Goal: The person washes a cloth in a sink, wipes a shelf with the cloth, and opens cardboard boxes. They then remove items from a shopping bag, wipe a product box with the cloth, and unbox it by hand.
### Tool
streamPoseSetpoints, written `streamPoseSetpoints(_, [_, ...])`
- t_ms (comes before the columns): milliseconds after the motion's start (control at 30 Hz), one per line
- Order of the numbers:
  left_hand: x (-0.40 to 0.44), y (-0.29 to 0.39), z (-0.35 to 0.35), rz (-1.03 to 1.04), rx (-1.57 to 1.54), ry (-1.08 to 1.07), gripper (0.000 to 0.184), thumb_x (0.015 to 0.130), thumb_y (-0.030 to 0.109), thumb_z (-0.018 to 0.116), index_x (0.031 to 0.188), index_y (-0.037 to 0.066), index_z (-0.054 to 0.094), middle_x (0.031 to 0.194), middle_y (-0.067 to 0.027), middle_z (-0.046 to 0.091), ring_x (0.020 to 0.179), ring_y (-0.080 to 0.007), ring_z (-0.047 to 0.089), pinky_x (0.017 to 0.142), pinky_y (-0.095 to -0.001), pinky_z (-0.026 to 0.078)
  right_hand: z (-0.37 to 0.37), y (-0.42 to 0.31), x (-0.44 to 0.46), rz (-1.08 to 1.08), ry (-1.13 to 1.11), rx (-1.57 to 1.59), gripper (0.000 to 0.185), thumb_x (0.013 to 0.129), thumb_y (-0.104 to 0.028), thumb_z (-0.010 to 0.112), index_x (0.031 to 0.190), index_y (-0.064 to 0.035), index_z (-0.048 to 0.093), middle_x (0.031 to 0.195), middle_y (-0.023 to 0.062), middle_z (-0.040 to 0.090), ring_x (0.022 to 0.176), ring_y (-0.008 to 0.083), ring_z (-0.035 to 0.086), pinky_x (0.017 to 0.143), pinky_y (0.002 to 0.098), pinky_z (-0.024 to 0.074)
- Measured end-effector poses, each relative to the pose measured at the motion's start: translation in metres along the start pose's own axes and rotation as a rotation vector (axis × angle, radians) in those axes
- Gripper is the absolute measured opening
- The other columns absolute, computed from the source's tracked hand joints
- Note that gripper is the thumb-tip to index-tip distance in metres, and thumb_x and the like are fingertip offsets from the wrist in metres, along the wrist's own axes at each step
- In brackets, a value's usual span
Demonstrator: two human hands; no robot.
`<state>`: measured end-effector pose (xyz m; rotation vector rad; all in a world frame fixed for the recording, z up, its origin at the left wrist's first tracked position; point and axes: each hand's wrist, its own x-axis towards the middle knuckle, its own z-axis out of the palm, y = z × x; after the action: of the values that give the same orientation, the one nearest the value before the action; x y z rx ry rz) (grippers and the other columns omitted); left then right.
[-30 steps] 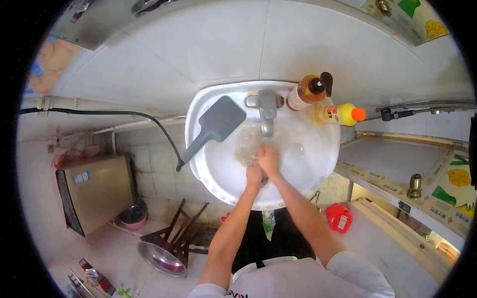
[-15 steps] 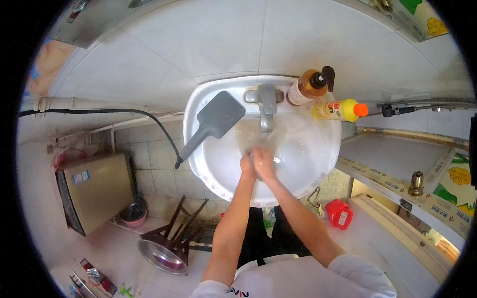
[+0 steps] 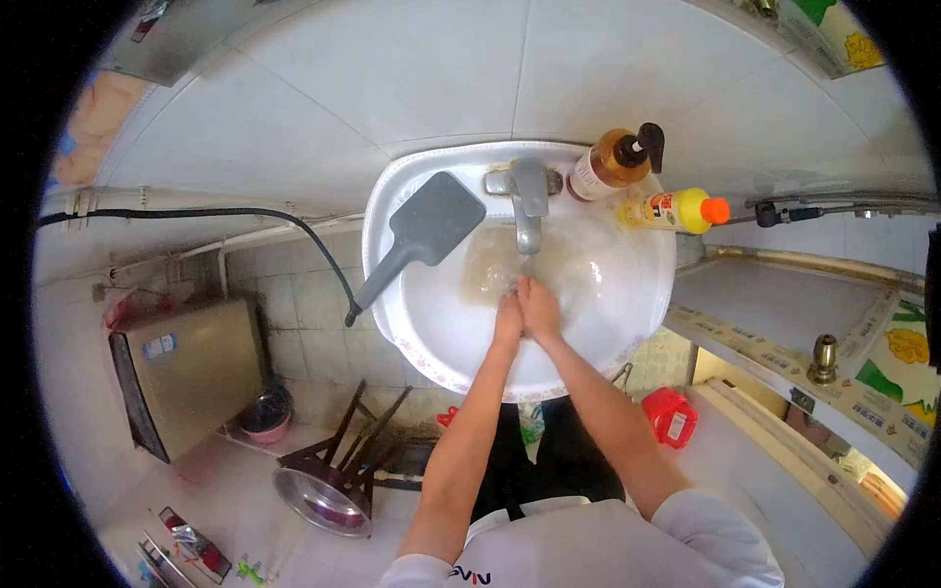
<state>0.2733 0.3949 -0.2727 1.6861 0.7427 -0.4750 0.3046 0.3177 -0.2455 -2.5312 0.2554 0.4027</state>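
Both hands are together over the white sink (image 3: 421, 338), just below the grey faucet (image 3: 528, 206), where water runs. My left hand (image 3: 508, 318) is closed against my right hand (image 3: 538, 306), with its fingers partly hidden. My right hand is curled beside it, and anything between the palms is too small to make out. Cloudy water lies in the basin beyond the fingertips. A grey paddle-shaped brush or scoop (image 3: 436, 220) rests on the sink's left rim. At the back right rim stand an amber pump bottle (image 3: 598, 171) and a yellow bottle with an orange cap (image 3: 667, 210).
A beige cabinet (image 3: 196, 367) and pink basin (image 3: 267, 421) are at the left. Below them are a dark wooden stool (image 3: 343, 441) and metal bowl (image 3: 323, 502). A red container (image 3: 670, 417) sits lower right, near a taped-edge shelf (image 3: 745, 343). A black hose (image 3: 245, 213) hangs left.
My hands have stayed together under the faucet, turning and rubbing against each other. They have shifted slightly right since half a second ago. The view has tilted a little.
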Motion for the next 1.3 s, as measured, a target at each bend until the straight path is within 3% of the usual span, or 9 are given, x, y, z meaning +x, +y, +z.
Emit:
streamPoseSetpoints(233, [0.003, -0.012, -0.011, -0.359, -1.144, -0.135, 0.04, 0.096, 0.028, 0.038, 0.117, -0.001, 0.055, 0.105, -0.0164, 0.063, 0.091, -0.027, 0.062, 0.079, -0.037, 0.05, 0.014, -0.02, -0.003, 0.095, 0.05, 0.509, 0.039, 0.093, -0.033, 0.043, 0.089, 0.001, 0.062, 0.081, 0.0245, 0.063, 0.074, 0.0418, 0.06, 0.069, 0.0485, 0.0455])
streamPoseSetpoints(333, [-0.019, 0.013, -0.01, 0.069, 0.358, 0.069, 0.039, 0.092, 0.031, 0.044, 0.108, -0.003, 0.056, 0.095, -0.0251, 0.063, 0.084, -0.0368, 0.062, 0.077, -0.0472, 0.048, -0.008, 0.002, 0.024, 0.1, 0.134, 0.151, 0.039, 0.093, -0.035, 0.045, 0.092, -0.0004, 0.063, 0.075, 0.024, 0.062, 0.072, 0.0397, 0.06, 0.069, 0.0487, 0.045])
streamPoseSetpoints(400, [-0.03, 0.042, -0.023, -0.007, 0.402, 0.026, 0.04, 0.091, 0.032, 0.048, 0.112, -0.001, 0.054, 0.099, -0.0301, 0.06, 0.091, -0.041, 0.059, 0.082, -0.0496, 0.045, -0.022, 0.017, 0.032, -0.364, 0.655, -0.357, 0.038, 0.092, -0.039, 0.048, 0.097, -0.0036, 0.063, 0.073, 0.0221, 0.062, 0.071, 0.0406, 0.06, 0.067, 0.0518, 0.0445])
streamPoseSetpoints(533, [-0.007, -0.012, 0.0, 0.196, 0.686, 0.269, 0.05, 0.091, 0.034, 0.048, 0.127, -0.001, 0.044, 0.119, -0.0316, 0.051, 0.111, -0.0403, 0.05, 0.089, -0.043, 0.042, -0.002, 0.028, 0.008, -0.373, 0.598, -0.395, 0.039, 0.092, -0.041, 0.049, 0.103, -0.0054, 0.062, 0.073, 0.022, 0.062, 0.074, 0.041, 0.061, 0.068, 0.0532, 0.0439])
streamPoseSetpoints(600, [0.04, -0.077, 0.03, 0.005, 0.09, 0.055, 0.051, 0.093, 0.035, 0.038, 0.121, -0.007, 0.048, 0.121, -0.0321, 0.05, 0.115, -0.0421, 0.048, 0.097, -0.0465, 0.038, 0.015, 0.011, -0.008, 0.045, -0.002, 0.041, 0.042, 0.093, -0.04, 0.047, 0.096, -0.0017, 0.063, 0.078, 0.0239, 0.063, 0.076, 0.0411, 0.061, 0.071, 0.0517, 0.0437])
streamPoseSetpoints(800, [0.009, -0.01, -0.015, -0.502, -1.081, -0.074, 0.048, 0.092, 0.03, 0.043, 0.121, -0.008, 0.049, 0.122, -0.0311, 0.051, 0.11, -0.0385, 0.053, 0.092, -0.04, 0.044, 0.0, -0.042, -0.026, 0.077, 0.042, 0.509, 0.047, 0.093, -0.038, 0.041, 0.081, 0.0027, 0.062, 0.081, 0.0247, 0.064, 0.073, 0.0458, 0.06, 0.068, 0.0508, 0.0445])
streamPoseSetpoints(933, [-0.009, 0.0, -0.02, -0.079, 0.376, -0.056, 0.045, 0.088, 0.03, 0.054, 0.121, -0.001, 0.049, 0.108, -0.0259, 0.058, 0.091, -0.0408, 0.059, 0.085, -0.0443, 0.046, -0.015, -0.008, 0.015, 0.056, -0.043, -0.003, 0.042, 0.091, -0.038, 0.047, 0.093, 0.001, 0.062, 0.086, 0.0262, 0.063, 0.078, 0.0399, 0.062, 0.071, 0.0502, 0.045])
streamPoseSetpoints(1067, [-0.027, 0.024, -0.027, 0.231, 0.72, 0.194, 0.044, 0.085, 0.028, 0.059, 0.115, -0.003, 0.05, 0.099, -0.0258, 0.055, 0.096, -0.0405, 0.055, 0.083, -0.0463, 0.046, -0.015, 0.028, 0.026, -0.385, 0.482, -0.441, 0.04, 0.087, -0.037, 0.055, 0.102, 0.0002, 0.058, 0.1, 0.0234, 0.061, 0.079, 0.0406, 0.062, 0.069, 0.052, 0.0462])
streamPoseSetpoints(1300, [0.027, -0.032, -0.005, -0.229, -0.726, -0.166, 0.042, 0.094, 0.031, 0.039, 0.116, -0.003, 0.051, 0.111, -0.0261, 0.057, 0.103, -0.0384, 0.054, 0.087, -0.0467, 0.044, 0.015, -0.011, -0.011, 0.143, -0.002, 0.307, 0.034, 0.088, -0.032, 0.051, 0.091, 0.0001, 0.062, 0.088, 0.0226, 0.064, 0.074, 0.0435, 0.06, 0.068, 0.0514, 0.0461])
